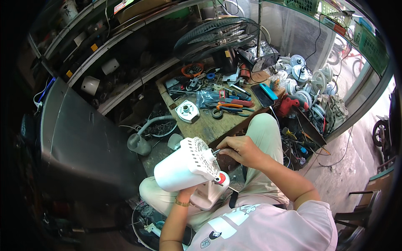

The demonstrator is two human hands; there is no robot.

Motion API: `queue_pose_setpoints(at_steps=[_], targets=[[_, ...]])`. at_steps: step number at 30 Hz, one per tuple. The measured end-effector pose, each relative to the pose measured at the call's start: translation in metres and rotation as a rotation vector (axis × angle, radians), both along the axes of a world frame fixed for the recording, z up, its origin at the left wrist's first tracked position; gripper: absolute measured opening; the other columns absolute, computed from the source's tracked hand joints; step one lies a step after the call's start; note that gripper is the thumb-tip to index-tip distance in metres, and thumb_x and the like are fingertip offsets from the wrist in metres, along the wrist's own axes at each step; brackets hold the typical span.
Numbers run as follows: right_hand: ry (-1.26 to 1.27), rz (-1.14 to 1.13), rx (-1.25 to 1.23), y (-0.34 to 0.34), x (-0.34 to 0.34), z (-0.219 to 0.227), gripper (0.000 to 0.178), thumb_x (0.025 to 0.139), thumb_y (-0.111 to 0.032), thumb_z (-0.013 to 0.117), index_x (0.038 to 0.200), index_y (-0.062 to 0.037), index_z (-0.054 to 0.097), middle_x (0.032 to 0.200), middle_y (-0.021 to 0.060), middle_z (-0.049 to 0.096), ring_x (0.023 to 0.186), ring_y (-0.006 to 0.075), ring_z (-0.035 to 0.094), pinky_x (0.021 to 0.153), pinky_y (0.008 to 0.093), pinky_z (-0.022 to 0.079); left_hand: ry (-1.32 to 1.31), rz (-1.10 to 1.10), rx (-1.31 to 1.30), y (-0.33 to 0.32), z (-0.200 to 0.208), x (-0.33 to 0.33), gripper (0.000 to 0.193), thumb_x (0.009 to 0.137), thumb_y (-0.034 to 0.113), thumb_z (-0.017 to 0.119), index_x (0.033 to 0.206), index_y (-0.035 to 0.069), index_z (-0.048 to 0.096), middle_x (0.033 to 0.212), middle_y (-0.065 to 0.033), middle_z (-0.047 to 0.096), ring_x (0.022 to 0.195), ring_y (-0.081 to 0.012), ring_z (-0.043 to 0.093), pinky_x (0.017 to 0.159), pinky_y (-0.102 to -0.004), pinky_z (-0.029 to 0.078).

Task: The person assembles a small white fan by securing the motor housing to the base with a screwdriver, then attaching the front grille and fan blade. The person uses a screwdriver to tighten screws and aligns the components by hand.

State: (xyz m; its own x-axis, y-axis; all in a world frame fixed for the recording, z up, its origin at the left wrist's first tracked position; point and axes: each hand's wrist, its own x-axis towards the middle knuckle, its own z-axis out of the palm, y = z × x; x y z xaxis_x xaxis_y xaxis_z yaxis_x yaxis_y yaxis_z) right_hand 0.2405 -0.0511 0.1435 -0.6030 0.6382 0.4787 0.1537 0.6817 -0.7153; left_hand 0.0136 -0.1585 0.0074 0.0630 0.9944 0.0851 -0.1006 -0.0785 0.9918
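A white electric fan motor unit (176, 169), with a vented front and a joined neck piece, is held tilted above my lap. My left hand (187, 194) supports it from below at the neck; most of its fingers are hidden behind the housing. With thumb and fingers pinched together, my right hand (243, 150) grips the thin metal shaft (216, 152) sticking out of the motor's front. On the low wooden workbench (197, 130) just ahead lies a white vented motor cover (187, 111). Beside it are a roll of black tape (217, 113) and several pliers (234, 107).
A blue-green phone-like object (268, 91) and a red power tool (289, 104) lie at the bench's right. Fan parts (299, 73) are heaped behind them. A black fan guard (215, 37) stands at the back. At left are a metal cabinet (79, 134) and shelves (125, 96).
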Motion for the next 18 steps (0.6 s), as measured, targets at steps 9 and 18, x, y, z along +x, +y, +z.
queue_pose_setpoints(at_steps=[9, 18], targets=[[-0.022, 0.025, -0.018, 0.011, -0.003, -0.011, 0.015, 0.082, -0.016, 0.069, 0.082, -0.0023, 0.062, 0.077, 0.0109, 0.065, 0.066, 0.0274, 0.061, 0.059, 0.0328, 0.047, 0.228, -0.057, 0.088, -0.001, -0.006, -0.005, 0.064, 0.084, 0.021, 0.069, 0.139, 0.009, 0.039, 0.136, -0.0082, 0.047, 0.126, -0.0247, 0.045, 0.106, -0.0387, 0.036], [-0.136, 0.067, 0.089, 0.031, -0.007, -0.012, 0.014, 0.082, -0.016, 0.069, 0.084, -0.0036, 0.063, 0.074, 0.0109, 0.063, 0.067, 0.0278, 0.062, 0.059, 0.0342, 0.047, -0.163, 0.000, -0.147, -0.005, -0.009, 0.001, 0.072, 0.078, 0.014, 0.074, 0.140, 0.006, 0.037, 0.135, -0.0098, 0.047, 0.126, -0.0221, 0.044, 0.105, -0.0381, 0.036]])
